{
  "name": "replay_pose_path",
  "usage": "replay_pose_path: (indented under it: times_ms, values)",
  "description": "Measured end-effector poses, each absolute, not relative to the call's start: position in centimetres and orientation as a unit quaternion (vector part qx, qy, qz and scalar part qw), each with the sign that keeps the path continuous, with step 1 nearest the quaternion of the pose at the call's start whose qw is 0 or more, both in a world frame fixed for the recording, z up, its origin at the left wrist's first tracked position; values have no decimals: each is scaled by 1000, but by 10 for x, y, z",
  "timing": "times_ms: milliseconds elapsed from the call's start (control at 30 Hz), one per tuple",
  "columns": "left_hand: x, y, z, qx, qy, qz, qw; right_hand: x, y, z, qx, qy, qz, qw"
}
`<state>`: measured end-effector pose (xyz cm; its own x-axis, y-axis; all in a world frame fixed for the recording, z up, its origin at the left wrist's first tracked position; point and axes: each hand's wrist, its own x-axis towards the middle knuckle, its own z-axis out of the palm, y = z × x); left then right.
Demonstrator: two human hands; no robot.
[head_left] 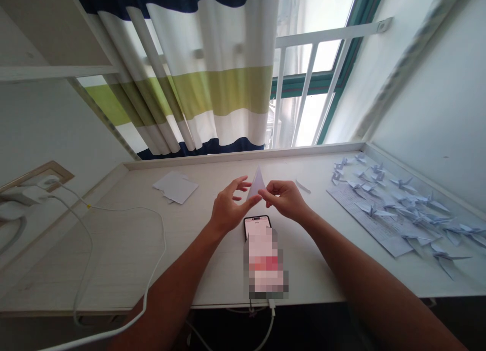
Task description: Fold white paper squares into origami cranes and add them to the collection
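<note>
Left hand [228,207] and right hand [287,199] are meeting just above the middle of the worktop [114,270]. Beyond the hands, the far edge of the worktop is running under a striped curtain [212,88] and a white window rail [304,103]. The near edge is lying below the forearms. Wide bare room is staying open to the left of the left hand and in front of both hands.

A phone [258,224] is lying directly under the hands, with its screen facing up and a cable going off the near edge. Left of the left hand and a little further away, loose white sheets [175,187] are resting flat, and a white cord [114,212] is looping beyond them. Well to the right of the right hand, many paper cranes [402,199] are covering a printed sheet [379,227].

Between the two hands, a folded paper [257,184] is pointing upward. The right hand is pinching its lower corner with curled fingers. The left hand is touching its lower edge with one fingertip, and its other fingers are spreading apart.
</note>
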<state>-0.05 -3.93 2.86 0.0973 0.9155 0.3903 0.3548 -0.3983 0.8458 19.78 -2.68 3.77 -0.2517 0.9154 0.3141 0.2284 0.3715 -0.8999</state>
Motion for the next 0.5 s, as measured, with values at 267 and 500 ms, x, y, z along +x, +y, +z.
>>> replay_pose_path:
  times_ms: [267,500]
  values:
    - [-11,-24,22,568,476,542,397,206,-17,39,-384,-669,437,463]
    - [-29,-12,24,548,430,528,485,220,-4,31,-389,-636,497,445]
